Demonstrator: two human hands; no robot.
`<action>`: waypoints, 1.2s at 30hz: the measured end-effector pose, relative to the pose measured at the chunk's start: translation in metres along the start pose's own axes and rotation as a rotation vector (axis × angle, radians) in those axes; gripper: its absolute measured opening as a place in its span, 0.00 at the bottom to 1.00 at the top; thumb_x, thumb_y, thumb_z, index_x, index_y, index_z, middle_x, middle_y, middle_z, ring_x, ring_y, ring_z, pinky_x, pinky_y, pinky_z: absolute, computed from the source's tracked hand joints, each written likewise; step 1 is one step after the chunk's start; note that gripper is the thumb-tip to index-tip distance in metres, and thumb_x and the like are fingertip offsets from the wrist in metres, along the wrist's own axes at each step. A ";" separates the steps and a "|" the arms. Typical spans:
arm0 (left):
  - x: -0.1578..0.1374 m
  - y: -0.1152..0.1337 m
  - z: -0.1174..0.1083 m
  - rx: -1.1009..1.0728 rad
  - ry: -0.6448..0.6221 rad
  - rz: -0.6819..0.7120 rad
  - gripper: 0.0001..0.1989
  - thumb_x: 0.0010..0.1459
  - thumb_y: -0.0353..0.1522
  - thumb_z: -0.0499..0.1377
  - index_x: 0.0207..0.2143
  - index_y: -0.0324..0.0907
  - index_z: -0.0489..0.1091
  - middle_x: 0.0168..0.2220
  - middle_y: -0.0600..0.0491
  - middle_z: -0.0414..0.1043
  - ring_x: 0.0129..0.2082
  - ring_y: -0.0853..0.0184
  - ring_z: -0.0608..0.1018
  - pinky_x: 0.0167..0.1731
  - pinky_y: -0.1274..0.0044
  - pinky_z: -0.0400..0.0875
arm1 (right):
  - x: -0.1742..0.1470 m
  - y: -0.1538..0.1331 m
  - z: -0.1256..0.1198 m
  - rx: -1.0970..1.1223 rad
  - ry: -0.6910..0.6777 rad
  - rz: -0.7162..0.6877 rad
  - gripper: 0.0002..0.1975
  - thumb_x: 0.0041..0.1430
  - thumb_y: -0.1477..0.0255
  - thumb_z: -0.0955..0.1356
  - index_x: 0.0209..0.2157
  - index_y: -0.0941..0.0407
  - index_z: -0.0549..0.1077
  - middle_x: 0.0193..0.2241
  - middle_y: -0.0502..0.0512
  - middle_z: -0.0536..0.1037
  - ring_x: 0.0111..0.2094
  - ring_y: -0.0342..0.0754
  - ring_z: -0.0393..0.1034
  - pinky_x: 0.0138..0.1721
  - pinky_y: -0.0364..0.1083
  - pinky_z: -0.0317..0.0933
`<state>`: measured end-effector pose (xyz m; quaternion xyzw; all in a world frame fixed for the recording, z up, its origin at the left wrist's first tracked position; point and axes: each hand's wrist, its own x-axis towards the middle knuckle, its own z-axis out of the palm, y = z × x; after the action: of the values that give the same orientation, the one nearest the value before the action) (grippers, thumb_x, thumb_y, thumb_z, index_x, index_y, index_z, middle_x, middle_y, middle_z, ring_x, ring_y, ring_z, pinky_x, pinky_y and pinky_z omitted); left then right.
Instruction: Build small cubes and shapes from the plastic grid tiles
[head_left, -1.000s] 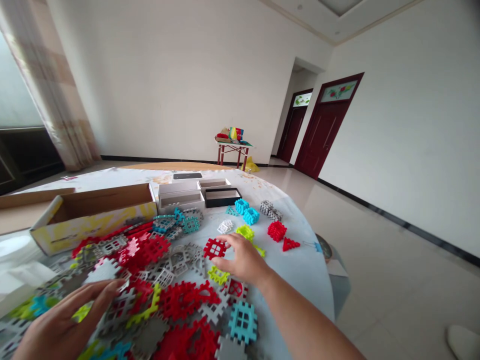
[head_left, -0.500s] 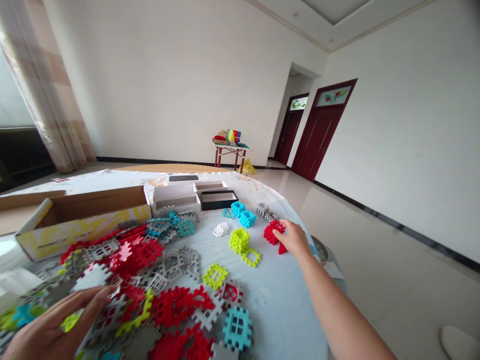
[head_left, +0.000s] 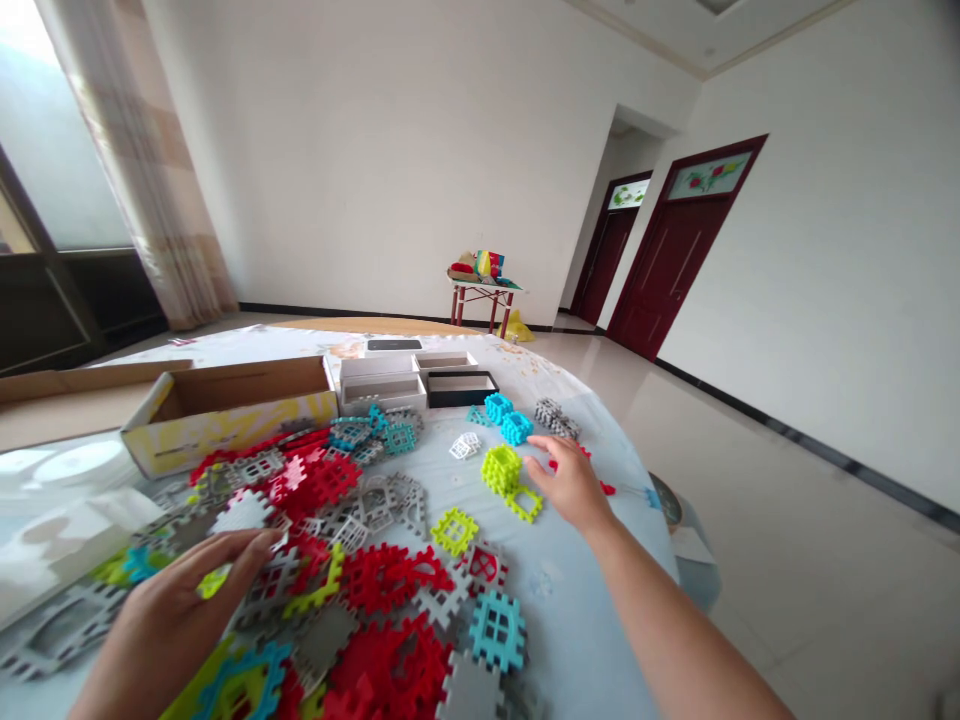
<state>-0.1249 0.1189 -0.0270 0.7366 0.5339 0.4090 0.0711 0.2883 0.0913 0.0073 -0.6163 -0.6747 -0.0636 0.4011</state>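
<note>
My left hand (head_left: 180,600) hovers over a heap of interlocking plastic building pieces, thumb and forefinger pinched on a small white piece (head_left: 282,540), mostly hidden by the fingers. On the right side of the table my right hand (head_left: 574,485) is open with fingers apart, holding nothing visible. It partly covers a stack of red pieces (head_left: 555,463). Just left of it stand a lime-green stack (head_left: 501,468) and a lime-green frame piece (head_left: 524,504). Blue stacks (head_left: 516,427) and a grey stack (head_left: 553,416) sit behind the fingers. Several white pieces (head_left: 465,445) lie left of them.
A brown cardboard box (head_left: 232,425) stands at the back left, with small white boxes (head_left: 382,393) and a black box tray (head_left: 463,388) beside it. A phone (head_left: 394,344) lies behind. Clear plastic packaging (head_left: 67,535) is at the left. The table's curved edge runs along the right.
My right hand has let go of the red stack and moved left toward the lime-green stack, its fingers opening. My left hand keeps its pinch. The camera view has turned somewhat left.
</note>
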 end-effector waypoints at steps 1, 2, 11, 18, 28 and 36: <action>0.000 0.005 -0.002 -0.012 -0.021 -0.014 0.18 0.47 0.51 0.54 0.30 0.49 0.74 0.31 0.58 0.78 0.30 0.67 0.78 0.32 0.82 0.70 | 0.000 -0.014 0.006 0.051 -0.048 -0.024 0.13 0.55 0.69 0.64 0.42 0.56 0.71 0.38 0.57 0.75 0.42 0.50 0.67 0.46 0.51 0.61; 0.000 0.010 -0.004 -0.023 -0.042 -0.026 0.19 0.47 0.50 0.54 0.31 0.48 0.73 0.31 0.57 0.78 0.31 0.67 0.78 0.33 0.82 0.70 | 0.000 -0.027 0.013 0.099 -0.096 -0.039 0.12 0.55 0.70 0.64 0.41 0.55 0.72 0.38 0.56 0.76 0.41 0.50 0.68 0.45 0.50 0.62; -0.001 0.022 -0.010 -0.033 -0.052 -0.021 0.20 0.48 0.50 0.54 0.30 0.44 0.73 0.31 0.54 0.78 0.31 0.67 0.77 0.34 0.82 0.69 | -0.014 -0.102 0.061 0.360 -0.612 -0.268 0.18 0.50 0.64 0.69 0.43 0.55 0.72 0.39 0.54 0.76 0.42 0.47 0.68 0.46 0.46 0.59; -0.002 0.021 -0.009 -0.039 -0.094 -0.029 0.18 0.50 0.47 0.55 0.32 0.44 0.73 0.32 0.54 0.78 0.31 0.69 0.77 0.34 0.82 0.68 | -0.026 -0.104 0.074 0.358 -0.712 -0.350 0.27 0.44 0.62 0.72 0.48 0.54 0.70 0.44 0.56 0.73 0.46 0.50 0.66 0.50 0.47 0.56; -0.001 0.022 -0.009 -0.039 -0.062 -0.033 0.19 0.49 0.49 0.54 0.31 0.45 0.73 0.31 0.56 0.78 0.31 0.69 0.77 0.33 0.83 0.68 | -0.019 -0.093 0.074 0.416 -0.339 -0.070 0.29 0.45 0.72 0.72 0.51 0.52 0.64 0.42 0.55 0.67 0.46 0.49 0.63 0.50 0.49 0.58; -0.001 0.022 -0.009 -0.034 -0.058 -0.046 0.18 0.49 0.49 0.55 0.31 0.45 0.73 0.32 0.57 0.78 0.31 0.68 0.77 0.35 0.83 0.68 | -0.013 -0.075 0.077 0.451 -0.206 -0.024 0.10 0.53 0.78 0.66 0.37 0.52 0.74 0.33 0.52 0.71 0.36 0.45 0.67 0.41 0.44 0.62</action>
<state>-0.1156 0.1056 -0.0099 0.7345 0.5413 0.3948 0.1083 0.1854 0.1089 -0.0215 -0.5065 -0.7164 0.1472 0.4567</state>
